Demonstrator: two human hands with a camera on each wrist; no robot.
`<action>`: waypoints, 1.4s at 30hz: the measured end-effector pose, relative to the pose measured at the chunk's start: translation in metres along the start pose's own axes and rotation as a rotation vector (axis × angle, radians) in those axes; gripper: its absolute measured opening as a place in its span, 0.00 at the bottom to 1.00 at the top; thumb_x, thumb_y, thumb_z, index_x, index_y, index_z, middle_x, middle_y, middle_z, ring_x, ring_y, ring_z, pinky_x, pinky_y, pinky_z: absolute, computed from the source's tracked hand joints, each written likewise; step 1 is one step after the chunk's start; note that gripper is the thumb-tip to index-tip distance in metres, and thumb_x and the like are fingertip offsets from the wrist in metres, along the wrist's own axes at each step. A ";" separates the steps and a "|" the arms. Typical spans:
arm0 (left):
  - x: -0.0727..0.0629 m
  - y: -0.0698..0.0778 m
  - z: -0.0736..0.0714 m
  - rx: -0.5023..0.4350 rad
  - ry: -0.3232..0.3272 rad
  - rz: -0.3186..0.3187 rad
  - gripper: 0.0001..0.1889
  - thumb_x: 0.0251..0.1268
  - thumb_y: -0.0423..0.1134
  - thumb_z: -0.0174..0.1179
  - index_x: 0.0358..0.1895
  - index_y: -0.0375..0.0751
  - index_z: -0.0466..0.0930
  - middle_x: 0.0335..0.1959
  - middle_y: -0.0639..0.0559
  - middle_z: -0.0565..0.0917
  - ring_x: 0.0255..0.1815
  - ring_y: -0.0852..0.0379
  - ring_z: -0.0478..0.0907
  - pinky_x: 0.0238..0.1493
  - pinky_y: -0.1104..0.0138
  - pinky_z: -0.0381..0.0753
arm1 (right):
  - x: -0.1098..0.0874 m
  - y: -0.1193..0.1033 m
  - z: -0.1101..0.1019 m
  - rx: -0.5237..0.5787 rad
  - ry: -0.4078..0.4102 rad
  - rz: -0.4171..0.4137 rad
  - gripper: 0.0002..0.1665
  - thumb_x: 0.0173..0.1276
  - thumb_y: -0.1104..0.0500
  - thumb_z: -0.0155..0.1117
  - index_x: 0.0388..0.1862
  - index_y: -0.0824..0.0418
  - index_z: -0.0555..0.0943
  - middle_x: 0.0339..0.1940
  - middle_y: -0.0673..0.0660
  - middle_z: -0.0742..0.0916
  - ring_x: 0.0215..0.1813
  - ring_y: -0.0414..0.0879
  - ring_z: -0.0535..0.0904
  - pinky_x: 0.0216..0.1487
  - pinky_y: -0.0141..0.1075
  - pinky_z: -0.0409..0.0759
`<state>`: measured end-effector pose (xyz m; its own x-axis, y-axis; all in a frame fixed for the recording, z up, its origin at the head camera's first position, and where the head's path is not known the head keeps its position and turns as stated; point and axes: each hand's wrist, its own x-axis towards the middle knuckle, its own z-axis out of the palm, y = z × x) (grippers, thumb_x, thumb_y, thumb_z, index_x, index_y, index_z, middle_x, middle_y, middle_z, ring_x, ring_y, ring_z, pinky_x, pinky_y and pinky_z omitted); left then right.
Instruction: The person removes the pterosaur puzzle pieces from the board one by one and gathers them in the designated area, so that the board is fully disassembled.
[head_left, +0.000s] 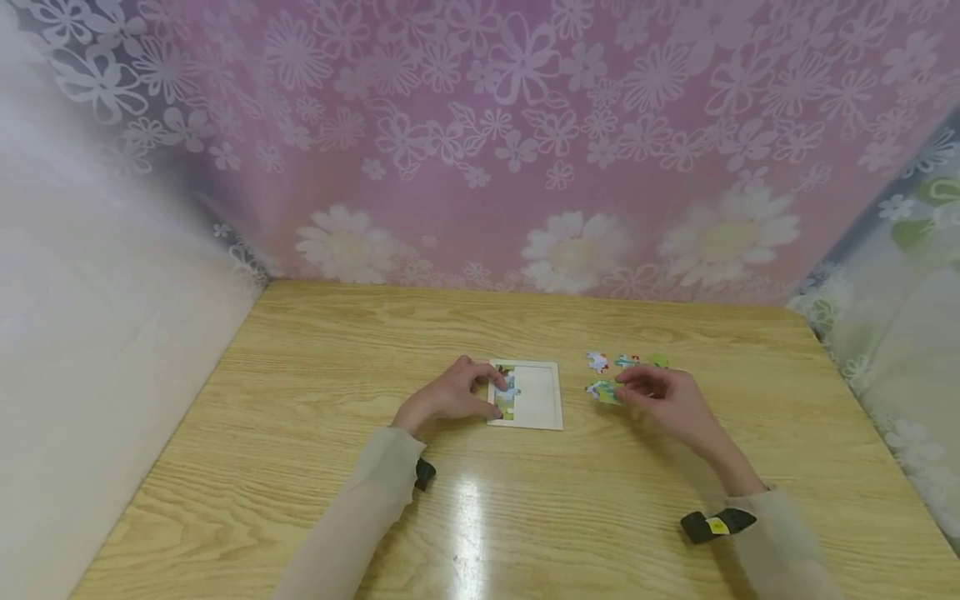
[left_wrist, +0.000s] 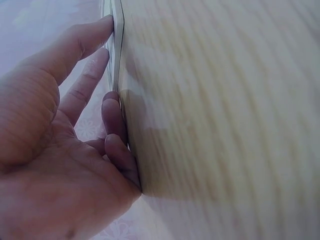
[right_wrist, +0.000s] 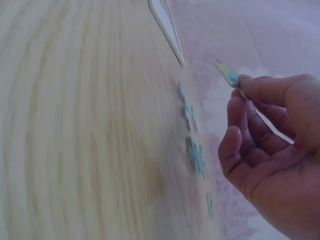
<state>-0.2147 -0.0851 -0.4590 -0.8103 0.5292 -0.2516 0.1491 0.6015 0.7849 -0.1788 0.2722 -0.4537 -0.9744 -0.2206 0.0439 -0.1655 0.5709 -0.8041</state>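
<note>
A shallow white puzzle tray (head_left: 538, 396) lies on the wooden table, with several joined picture pieces (head_left: 509, 390) along its left side and its bare base showing on the right. My left hand (head_left: 450, 395) rests at the tray's left side, thumb and index finger touching it; in the left wrist view the fingertips meet the tray's edge (left_wrist: 118, 55). Right of the tray, my right hand (head_left: 671, 406) pinches a green and blue puzzle piece (head_left: 602, 392) between thumb and fingers. The right wrist view shows this piece (right_wrist: 228, 75) raised off the table.
Beyond my right hand lie loose puzzle pieces: a pale one with red (head_left: 597, 362), a blue and red one (head_left: 627, 361) and a green one (head_left: 658, 360), partly hidden. A pink floral curtain (head_left: 465, 167) hangs along the table's (head_left: 360, 333) far edge.
</note>
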 end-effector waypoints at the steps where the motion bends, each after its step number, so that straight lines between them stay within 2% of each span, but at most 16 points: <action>1: 0.000 -0.001 0.000 0.002 0.001 0.003 0.15 0.64 0.40 0.72 0.52 0.50 0.83 0.48 0.45 0.62 0.45 0.50 0.58 0.47 0.58 0.62 | -0.001 0.002 -0.002 0.000 0.005 0.002 0.13 0.73 0.55 0.69 0.50 0.60 0.85 0.42 0.59 0.89 0.39 0.41 0.86 0.39 0.36 0.84; 6: 0.000 -0.002 0.000 -0.001 0.007 0.005 0.15 0.63 0.41 0.72 0.51 0.50 0.82 0.47 0.45 0.62 0.45 0.51 0.58 0.46 0.59 0.62 | -0.008 0.012 -0.011 -0.003 0.031 0.005 0.13 0.74 0.56 0.67 0.52 0.60 0.85 0.42 0.58 0.89 0.39 0.43 0.86 0.38 0.36 0.83; 13: -0.001 0.000 -0.001 -0.002 -0.001 -0.002 0.15 0.64 0.41 0.71 0.52 0.51 0.82 0.49 0.45 0.63 0.46 0.50 0.59 0.47 0.58 0.63 | -0.014 0.022 -0.027 -0.061 0.077 0.019 0.14 0.74 0.56 0.67 0.54 0.61 0.86 0.43 0.59 0.90 0.39 0.33 0.84 0.38 0.33 0.83; 20: -0.002 0.000 -0.001 0.003 -0.001 0.002 0.15 0.64 0.41 0.71 0.53 0.50 0.82 0.49 0.45 0.63 0.45 0.51 0.58 0.47 0.58 0.63 | -0.019 0.036 -0.040 -0.088 0.084 0.053 0.17 0.76 0.55 0.65 0.57 0.62 0.84 0.44 0.58 0.89 0.39 0.34 0.84 0.35 0.34 0.83; 31: -0.001 -0.001 -0.001 0.013 0.000 0.009 0.16 0.64 0.42 0.71 0.53 0.50 0.82 0.47 0.45 0.63 0.45 0.50 0.58 0.46 0.57 0.62 | -0.015 0.047 -0.052 -0.165 0.063 0.104 0.17 0.77 0.53 0.64 0.56 0.63 0.84 0.47 0.63 0.90 0.38 0.29 0.81 0.36 0.32 0.81; 42: 0.001 -0.002 -0.001 0.017 -0.009 0.020 0.15 0.64 0.41 0.71 0.53 0.51 0.82 0.47 0.46 0.61 0.45 0.51 0.58 0.47 0.58 0.62 | -0.007 0.048 -0.053 -0.313 0.056 0.109 0.17 0.75 0.51 0.66 0.53 0.61 0.86 0.44 0.60 0.91 0.38 0.29 0.79 0.40 0.29 0.77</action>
<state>-0.2168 -0.0865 -0.4607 -0.8021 0.5463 -0.2412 0.1749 0.6011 0.7798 -0.1877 0.3430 -0.4615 -0.9943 -0.1062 0.0076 -0.0905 0.8060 -0.5850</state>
